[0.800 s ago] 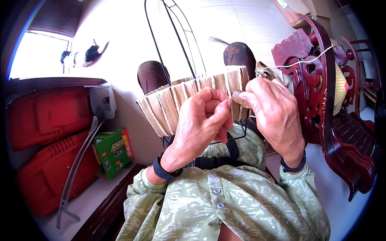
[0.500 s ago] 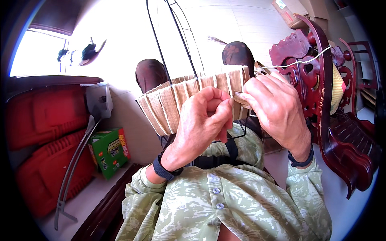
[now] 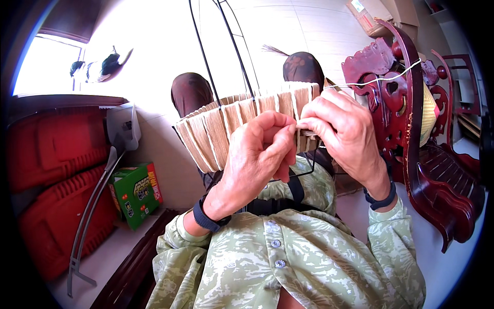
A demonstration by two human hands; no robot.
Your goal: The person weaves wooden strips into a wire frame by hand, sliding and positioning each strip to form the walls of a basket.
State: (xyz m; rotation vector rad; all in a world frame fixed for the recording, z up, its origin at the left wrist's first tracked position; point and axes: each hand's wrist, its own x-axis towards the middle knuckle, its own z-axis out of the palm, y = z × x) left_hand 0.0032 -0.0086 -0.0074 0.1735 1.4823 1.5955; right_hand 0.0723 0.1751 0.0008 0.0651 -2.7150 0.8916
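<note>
A beige cord-wrapped basket (image 3: 216,134) on a black wire frame (image 3: 232,51) rests over my lap. My left hand (image 3: 257,154) is at its front, thumb and index pinched by the right-end strands; what they hold is too small to make out. My right hand (image 3: 342,136) is closed round a small flat brown piece (image 3: 307,133), mostly hidden by its fingers, with fingertips close to my left ones. A thin white cord (image 3: 383,79) runs from near my right hand over the carved wooden chair (image 3: 417,129) on the right.
My covered knees (image 3: 193,92) show behind the basket. At left are red plastic pieces (image 3: 56,144), a green box (image 3: 134,198) and a grey metal piece (image 3: 85,232). Cardboard boxes (image 3: 378,15) lie at back right. A black-and-white object (image 3: 105,67), unclear, sits near the bright opening.
My right hand has shifted left toward my left fingertips, covering more of the brown piece. My left hand stays pinched in nearly the same place.
</note>
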